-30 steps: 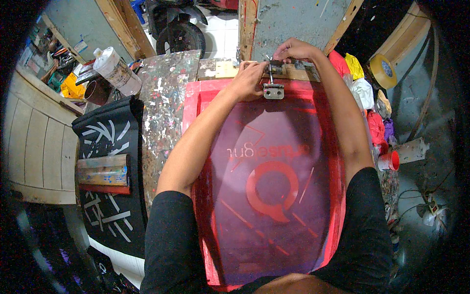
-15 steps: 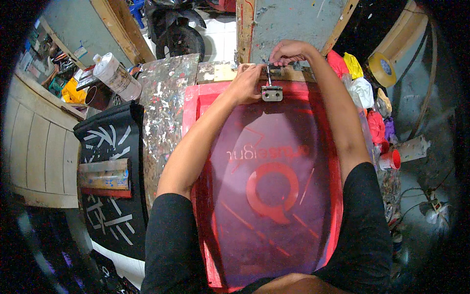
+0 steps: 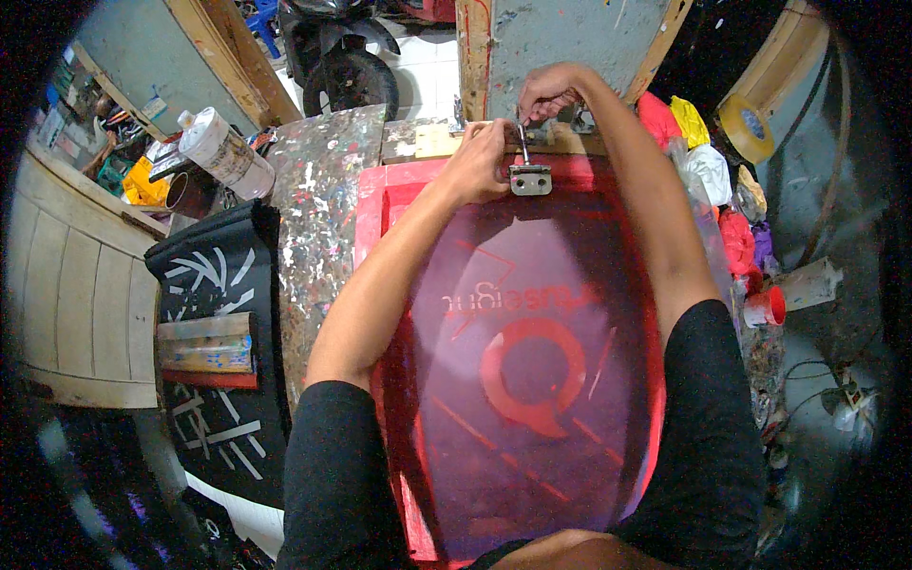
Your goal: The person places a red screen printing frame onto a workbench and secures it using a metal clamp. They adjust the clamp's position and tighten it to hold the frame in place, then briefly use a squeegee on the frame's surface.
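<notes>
A red-framed printing screen (image 3: pixel 380 204) with a purple mesh and a round red design lies flat in front of me. At its far edge a grey metal hinge clamp (image 3: pixel 530 179) grips the frame. My left hand (image 3: pixel 480 157) rests on the frame's far rail just left of the clamp, fingers curled against it. My right hand (image 3: pixel 548 92) is above the clamp, fingers pinched on the top of its upright metal screw handle (image 3: pixel 522 142). Both forearms reach over the mesh.
The paint-spattered table (image 3: pixel 318 199) extends left. A black printed cloth (image 3: pixel 214 285) with a squeegee (image 3: pixel 204 347) lies on the left, beside a plastic bottle (image 3: pixel 218 147). Coloured rags (image 3: pixel 708 161), a tape roll (image 3: pixel 746 119) and a red cup (image 3: pixel 765 306) crowd the right. A motorbike wheel (image 3: pixel 347 76) stands beyond.
Both hands have stayed at the clamp; my right hand has shifted slightly on the screw handle. The view has tilted a little, so the table and bottle sit lower and to the right.
</notes>
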Demonstrator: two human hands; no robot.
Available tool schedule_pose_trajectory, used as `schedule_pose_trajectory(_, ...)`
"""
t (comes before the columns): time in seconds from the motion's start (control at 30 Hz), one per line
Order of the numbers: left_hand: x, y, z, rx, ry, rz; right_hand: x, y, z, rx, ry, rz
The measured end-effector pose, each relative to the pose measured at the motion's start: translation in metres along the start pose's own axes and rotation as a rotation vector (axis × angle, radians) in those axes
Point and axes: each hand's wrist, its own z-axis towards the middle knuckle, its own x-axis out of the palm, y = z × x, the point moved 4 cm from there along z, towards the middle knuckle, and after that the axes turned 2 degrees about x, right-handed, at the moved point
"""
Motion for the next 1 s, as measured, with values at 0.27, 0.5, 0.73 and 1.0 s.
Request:
schedule_pose_trajectory(0.27,0.003,0.005,-0.001,0.04,-0.062,0.023,0.001,-0.004,0.013,0.012,0.152,0.056)
schedule_pose_trajectory(0.5,0.007,0.011,0.002,-0.014,0.047,0.068,-0.007,-0.013,0.019,0.039,0.165,-0.034)
schedule_pose_trajectory(0.73,0.008,0.01,0.004,-0.023,0.031,0.059,0.007,-0.008,0.013,0.097,0.208,0.194)
schedule_pose_trajectory(1.0,0.01,0.013,0.005,0.006,0.007,0.103,0.013,-0.003,-0.01,-0.011,0.095,0.08)
